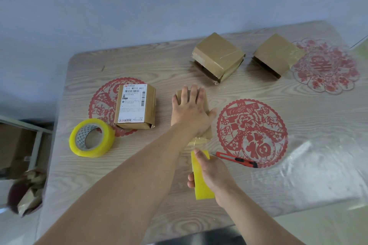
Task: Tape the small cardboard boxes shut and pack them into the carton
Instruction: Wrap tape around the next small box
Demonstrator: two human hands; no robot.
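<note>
My left hand lies flat with straight fingers on top of a small cardboard box at the table's middle. My right hand grips a yellow tape roll seen edge-on, near the box's front end; a strip of clear tape runs from the roll to the box. A second yellow tape roll lies flat at the left. A small box with a shipping label stands beside it. Two more taped boxes sit at the back.
A red utility knife lies just right of my right hand. Red paper-cut decorations lie under the table's clear cover. A brown carton stands on the floor at the left, beyond the table edge.
</note>
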